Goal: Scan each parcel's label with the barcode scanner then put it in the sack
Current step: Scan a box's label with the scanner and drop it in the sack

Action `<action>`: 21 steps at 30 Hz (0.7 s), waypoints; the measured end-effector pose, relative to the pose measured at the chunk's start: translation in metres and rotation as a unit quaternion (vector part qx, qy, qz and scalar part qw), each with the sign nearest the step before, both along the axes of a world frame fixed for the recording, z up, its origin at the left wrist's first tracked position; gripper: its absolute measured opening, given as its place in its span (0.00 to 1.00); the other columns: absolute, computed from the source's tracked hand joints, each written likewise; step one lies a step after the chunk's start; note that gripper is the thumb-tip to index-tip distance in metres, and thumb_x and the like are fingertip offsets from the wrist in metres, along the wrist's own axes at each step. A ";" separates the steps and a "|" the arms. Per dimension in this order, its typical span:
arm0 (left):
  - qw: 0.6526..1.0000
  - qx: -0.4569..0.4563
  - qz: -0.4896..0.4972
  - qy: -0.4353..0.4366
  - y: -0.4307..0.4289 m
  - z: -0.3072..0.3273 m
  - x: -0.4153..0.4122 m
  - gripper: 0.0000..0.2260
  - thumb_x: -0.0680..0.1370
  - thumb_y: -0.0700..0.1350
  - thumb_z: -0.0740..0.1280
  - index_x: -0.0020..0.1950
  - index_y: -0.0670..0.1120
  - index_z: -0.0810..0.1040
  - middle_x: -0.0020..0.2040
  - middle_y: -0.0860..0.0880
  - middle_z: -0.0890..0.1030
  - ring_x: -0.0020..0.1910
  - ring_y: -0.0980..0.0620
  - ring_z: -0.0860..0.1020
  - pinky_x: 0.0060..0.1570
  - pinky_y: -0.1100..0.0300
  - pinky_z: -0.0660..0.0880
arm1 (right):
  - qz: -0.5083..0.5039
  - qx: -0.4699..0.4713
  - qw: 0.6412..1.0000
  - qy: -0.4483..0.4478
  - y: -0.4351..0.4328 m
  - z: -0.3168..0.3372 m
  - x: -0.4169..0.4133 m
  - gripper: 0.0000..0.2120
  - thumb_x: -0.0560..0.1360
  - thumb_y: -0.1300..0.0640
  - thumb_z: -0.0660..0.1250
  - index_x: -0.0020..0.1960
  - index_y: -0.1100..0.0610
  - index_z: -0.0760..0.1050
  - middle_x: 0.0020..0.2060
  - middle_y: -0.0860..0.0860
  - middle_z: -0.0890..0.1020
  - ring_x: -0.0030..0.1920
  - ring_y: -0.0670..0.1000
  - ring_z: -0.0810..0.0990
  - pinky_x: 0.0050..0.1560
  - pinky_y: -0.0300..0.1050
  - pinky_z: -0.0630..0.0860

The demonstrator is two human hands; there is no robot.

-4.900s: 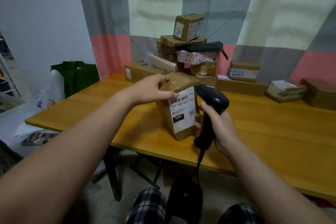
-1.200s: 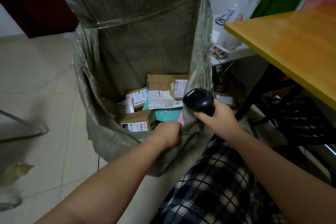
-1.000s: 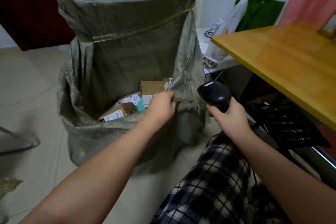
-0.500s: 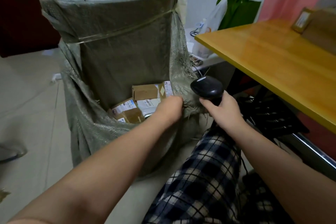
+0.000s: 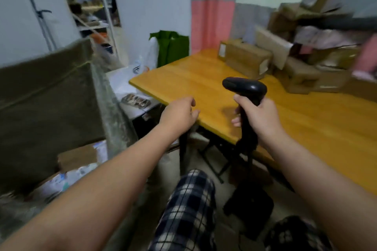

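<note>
Already parcels (image 5: 77, 157) lie in our sack (image 5: 40, 91), lower left; a pile (image 5: 246, 61) waits on the worktop (image 5: 306, 120); left hand (image 5: 178, 113) hangs empty, right hand (image 5: 259, 116) grips the scanner (image 5: 244, 87).

The table (image 5: 204, 75) is bare across its near and left part, free room from its front edge back to the pile of parcels (image 5: 247, 61), which blocks its far right side. Over the table's front edge the right hand (image 5: 259, 116) gripping the barcode scanner (image 5: 244, 87) takes up space. Left of the table the sack (image 5: 44, 96) stands open; beneath the table, black legs (image 5: 182, 149) bar the way.
</note>
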State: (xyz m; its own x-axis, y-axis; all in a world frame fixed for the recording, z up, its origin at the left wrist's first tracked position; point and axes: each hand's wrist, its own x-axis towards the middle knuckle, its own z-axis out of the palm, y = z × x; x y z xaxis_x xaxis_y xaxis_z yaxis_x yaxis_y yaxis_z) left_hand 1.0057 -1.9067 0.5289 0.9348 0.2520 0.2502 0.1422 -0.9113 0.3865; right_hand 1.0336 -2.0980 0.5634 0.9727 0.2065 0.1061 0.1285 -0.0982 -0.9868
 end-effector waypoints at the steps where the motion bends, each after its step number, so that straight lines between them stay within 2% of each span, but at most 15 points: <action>1: 1.000 -0.001 -0.023 -0.002 -0.011 0.008 0.018 0.12 0.80 0.51 0.63 0.59 0.45 0.72 0.52 0.46 0.79 0.50 0.44 0.76 0.45 0.52 0.74 | -0.021 0.012 1.000 0.003 -0.014 0.009 0.012 0.03 0.77 0.56 0.68 0.45 0.51 0.75 0.33 0.56 0.79 0.29 0.54 0.79 0.34 0.47 0.79; 8: 0.990 -0.003 -0.131 -0.053 -0.069 0.038 0.146 0.17 0.79 0.51 0.64 0.64 0.44 0.71 0.60 0.44 0.75 0.60 0.43 0.73 0.56 0.52 0.70 | -0.149 0.055 0.987 0.023 -0.086 0.042 0.091 0.08 0.77 0.54 0.68 0.43 0.57 0.76 0.34 0.56 0.80 0.31 0.54 0.78 0.35 0.46 0.78; 11: 0.987 -0.024 -0.146 -0.056 -0.081 0.048 0.202 0.23 0.78 0.53 0.65 0.69 0.44 0.68 0.65 0.43 0.70 0.64 0.43 0.70 0.62 0.51 0.69 | -0.170 0.032 0.985 -0.005 -0.099 0.045 0.133 0.07 0.75 0.56 0.70 0.50 0.59 0.76 0.35 0.55 0.79 0.32 0.52 0.79 0.37 0.47 0.77; 13: 0.986 -0.057 -0.149 -0.056 -0.088 0.055 0.238 0.26 0.78 0.54 0.66 0.71 0.44 0.65 0.68 0.43 0.67 0.66 0.42 0.68 0.64 0.52 0.67 | -0.188 -0.016 0.982 -0.031 -0.100 0.049 0.167 0.12 0.74 0.56 0.71 0.55 0.59 0.76 0.41 0.53 0.80 0.41 0.52 0.80 0.43 0.47 0.75; 15: 0.983 -0.127 -0.132 -0.031 -0.091 0.059 0.272 0.29 0.78 0.57 0.65 0.74 0.46 0.62 0.71 0.42 0.62 0.69 0.41 0.66 0.66 0.51 0.65 | -0.194 -0.064 0.978 -0.050 -0.095 0.053 0.200 0.20 0.71 0.55 0.73 0.61 0.57 0.74 0.50 0.51 0.80 0.52 0.51 0.78 0.49 0.45 0.73; 18: 0.970 -0.221 -0.097 0.005 -0.085 0.060 0.314 0.32 0.77 0.64 0.61 0.77 0.53 0.56 0.77 0.43 0.52 0.73 0.37 0.60 0.71 0.45 0.62 | -0.127 -0.090 0.987 -0.043 -0.077 0.052 0.244 0.33 0.70 0.58 0.74 0.71 0.55 0.66 0.61 0.49 0.77 0.61 0.49 0.73 0.57 0.44 0.69; 19: 0.969 -0.233 -0.086 0.007 -0.082 0.061 0.327 0.32 0.77 0.66 0.59 0.77 0.56 0.55 0.78 0.43 0.49 0.74 0.36 0.56 0.72 0.43 0.60 | -0.110 -0.088 0.989 -0.033 -0.071 0.050 0.254 0.32 0.69 0.60 0.74 0.71 0.56 0.67 0.60 0.49 0.78 0.61 0.49 0.74 0.56 0.42 0.68; 21: 0.969 -0.238 -0.067 0.004 -0.076 0.068 0.351 0.32 0.76 0.68 0.56 0.77 0.60 0.54 0.79 0.42 0.46 0.76 0.36 0.50 0.72 0.42 0.54 | -0.097 -0.046 0.994 -0.020 -0.061 0.046 0.272 0.23 0.70 0.62 0.72 0.64 0.54 0.72 0.52 0.47 0.79 0.53 0.47 0.76 0.46 0.34 0.70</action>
State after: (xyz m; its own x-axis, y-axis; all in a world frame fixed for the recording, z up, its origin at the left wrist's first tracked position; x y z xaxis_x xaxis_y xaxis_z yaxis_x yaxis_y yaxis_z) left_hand 1.3564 -1.9827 0.5964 0.9687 0.2124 0.1283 0.0390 -0.6409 0.7667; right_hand 1.3055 -2.1590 0.6093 0.9905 0.0256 0.1350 0.1373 -0.2153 -0.9668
